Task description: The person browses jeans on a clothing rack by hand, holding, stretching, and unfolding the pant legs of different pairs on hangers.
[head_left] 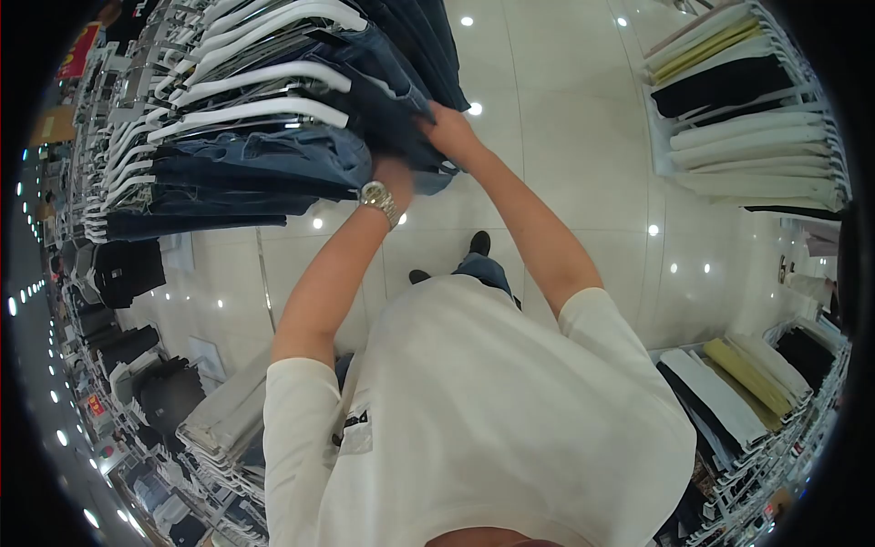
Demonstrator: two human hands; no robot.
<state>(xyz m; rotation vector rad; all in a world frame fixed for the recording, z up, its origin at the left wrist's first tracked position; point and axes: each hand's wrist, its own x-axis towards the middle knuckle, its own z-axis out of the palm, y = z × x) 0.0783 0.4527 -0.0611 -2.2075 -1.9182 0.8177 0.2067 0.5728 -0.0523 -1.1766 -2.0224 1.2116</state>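
Note:
Blue and dark jeans (273, 159) hang folded over white hangers (264, 111) on a rack at the upper left. My left hand (392, 180), with a metal watch on the wrist, is at the lower edge of the hanging jeans; it is blurred and its fingers are hidden. To its right, my right hand (448, 134) has its fingers closed on the edge of a dark blue pair of jeans (387, 123).
Racks with folded white, yellow and black trousers (752, 141) stand at the right and lower right (729, 387). Grey and black garments (169, 392) hang at the lower left. Pale glossy floor tiles (574, 118) lie between the racks.

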